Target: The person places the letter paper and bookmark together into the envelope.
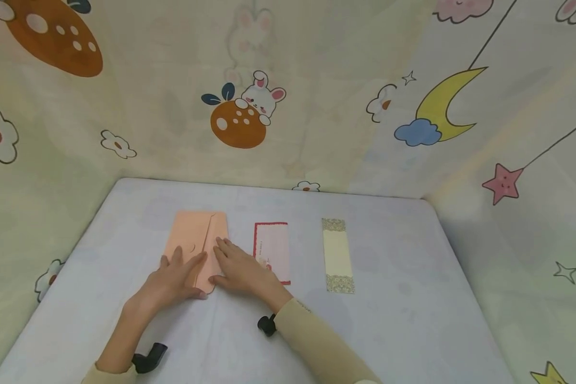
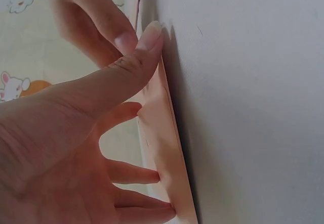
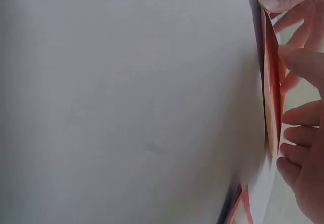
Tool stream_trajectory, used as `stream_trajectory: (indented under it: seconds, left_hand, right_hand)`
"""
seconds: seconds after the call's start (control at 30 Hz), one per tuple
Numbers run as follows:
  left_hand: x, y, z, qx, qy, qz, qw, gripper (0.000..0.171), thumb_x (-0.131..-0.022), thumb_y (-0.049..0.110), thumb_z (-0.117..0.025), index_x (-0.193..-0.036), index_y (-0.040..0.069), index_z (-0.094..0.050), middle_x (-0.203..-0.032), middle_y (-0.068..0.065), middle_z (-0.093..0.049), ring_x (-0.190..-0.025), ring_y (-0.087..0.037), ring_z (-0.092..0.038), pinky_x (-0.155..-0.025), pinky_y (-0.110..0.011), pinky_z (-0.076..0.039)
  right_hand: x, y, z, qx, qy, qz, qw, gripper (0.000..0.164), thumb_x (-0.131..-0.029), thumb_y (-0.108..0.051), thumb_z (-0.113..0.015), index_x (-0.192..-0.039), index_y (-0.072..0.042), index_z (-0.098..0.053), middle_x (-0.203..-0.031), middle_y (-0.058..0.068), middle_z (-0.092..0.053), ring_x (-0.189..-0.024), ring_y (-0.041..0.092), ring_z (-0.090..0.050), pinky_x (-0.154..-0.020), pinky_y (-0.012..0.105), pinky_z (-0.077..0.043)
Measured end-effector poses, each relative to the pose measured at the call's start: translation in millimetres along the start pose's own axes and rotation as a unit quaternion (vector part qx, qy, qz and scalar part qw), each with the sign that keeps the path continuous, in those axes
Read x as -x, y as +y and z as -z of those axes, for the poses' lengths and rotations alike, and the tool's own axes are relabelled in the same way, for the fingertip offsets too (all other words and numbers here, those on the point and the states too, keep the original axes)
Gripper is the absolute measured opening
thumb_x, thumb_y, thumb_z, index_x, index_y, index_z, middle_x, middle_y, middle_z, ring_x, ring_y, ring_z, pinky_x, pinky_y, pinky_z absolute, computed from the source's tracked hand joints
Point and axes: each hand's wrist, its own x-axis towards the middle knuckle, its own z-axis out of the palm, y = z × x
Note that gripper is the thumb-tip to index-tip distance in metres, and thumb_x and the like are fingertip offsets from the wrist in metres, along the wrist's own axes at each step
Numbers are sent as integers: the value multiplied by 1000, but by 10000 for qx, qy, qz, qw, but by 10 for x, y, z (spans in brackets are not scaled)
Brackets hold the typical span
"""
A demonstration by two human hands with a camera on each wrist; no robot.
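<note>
A peach envelope (image 1: 190, 226) lies on the white table at the left, its long flap (image 1: 217, 228) along the right side. My left hand (image 1: 165, 281) rests on its lower part with fingers spread; the thumb (image 2: 150, 36) is by the near edge. My right hand (image 1: 246, 273) touches the flap from the right, its fingers extended. Seen from the right wrist, the flap (image 3: 272, 82) stands slightly raised, with a darker orange gap behind it. Just beyond the right hand lies a pink card (image 1: 277, 242) with a red border, partly covered by that hand.
Right of the card lies a cream paper strip (image 1: 336, 253) with patterned ends. The table (image 1: 403, 320) has a rounded far edge against a cloth backdrop (image 1: 317, 133) printed with rabbits, flowers and a moon. Black wrist cameras stick out beneath both wrists.
</note>
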Motion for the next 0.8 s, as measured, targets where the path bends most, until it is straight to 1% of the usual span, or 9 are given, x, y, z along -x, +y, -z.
stream_trajectory:
  seconds: [0.1, 0.23, 0.37, 0.43, 0.5, 0.6, 0.7, 0.8]
  left_hand:
    - [7, -16, -5, 33, -72, 32, 10000, 97, -78, 55, -83, -156, 13, -43, -154, -50, -15, -131, -81, -18, -88, -82, -39]
    - [7, -40, 5, 40, -34, -41, 10000, 92, -79, 52, -83, -154, 14, -46, -156, -48, -16, -131, -81, -20, -87, -81, -39]
    - [5, -57, 27, 3, 32, -176, 9998, 84, -79, 46, -85, -149, 14, -52, -155, -47, -21, -129, -80, -25, -85, -80, -42]
    - [4, -64, 41, -58, 94, -261, 9996, 80, -78, 42, -87, -146, 13, -56, -154, -45, -27, -128, -78, -31, -81, -77, -45]
    - [-2, -71, 56, -120, 159, -334, 9992, 78, -76, 39, -89, -143, 13, -58, -151, -42, -33, -124, -72, -41, -75, -72, -49]
    - [-13, -80, 75, -174, 237, -376, 9989, 76, -74, 35, -91, -139, 14, -60, -147, -36, -40, -116, -61, -51, -68, -64, -51]
    - [-17, -96, 83, -193, 271, -389, 9987, 75, -72, 33, -93, -137, 16, -60, -144, -32, -44, -109, -51, -55, -65, -57, -51]
    - [-12, -122, 85, -182, 307, -444, 9984, 73, -71, 31, -93, -135, 17, -60, -140, -29, -47, -103, -47, -56, -62, -52, -50]
  right_hand:
    - [-55, -42, -35, -27, -81, -78, 9999, 77, -103, -49, -57, -161, -7, -28, -172, 7, -17, -160, 21, -16, -125, 30, -19]
    - [-104, -67, -80, 67, -129, -108, 9998, 77, -103, -49, -58, -161, -7, -30, -172, 8, -18, -159, 21, -17, -125, 28, -19]
    - [-127, -57, -119, 138, -192, -150, 9996, 78, -102, -50, -58, -161, -7, -30, -172, 8, -18, -160, 21, -16, -125, 28, -19]
    - [-133, -44, -128, 77, -198, -170, 9996, 78, -103, -50, -58, -161, -7, -29, -172, 8, -17, -160, 21, -15, -125, 29, -19]
    - [-139, -30, -131, 9, -191, -177, 9997, 78, -103, -50, -58, -162, -8, -28, -172, 8, -16, -160, 21, -14, -125, 29, -19]
    - [-145, -14, -128, -73, -198, -153, 9997, 78, -103, -49, -58, -162, -7, -27, -173, 8, -15, -160, 21, -13, -125, 30, -18]
    - [-148, -8, -127, -106, -250, -101, 9996, 79, -103, -49, -58, -162, -7, -26, -173, 8, -15, -160, 21, -12, -125, 29, -17]
    - [-149, -14, -132, -109, -286, -51, 9995, 79, -103, -49, -57, -162, -7, -26, -173, 8, -15, -160, 21, -12, -125, 29, -16]
